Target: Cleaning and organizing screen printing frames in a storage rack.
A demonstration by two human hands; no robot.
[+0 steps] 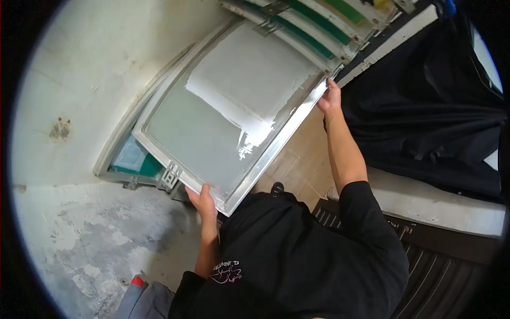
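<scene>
I hold a large screen-printing frame (289,127) of pale metal with grey mesh, partly coated with white emulsion, tilted in front of me. My left hand (204,199) grips its near lower corner. My right hand (330,98) grips the far end of its right edge. Behind it, more frames (319,24) with green mesh lean stacked against a whitish wall (79,80). Another green-mesh frame (133,162) shows under the held one at lower left.
A stained grey concrete floor (90,244) lies at lower left. Black fabric (425,106) covers something at right, above a white ledge (435,204). A dark ribbed surface (446,276) sits at lower right. Tan floor (303,159) lies below the frame.
</scene>
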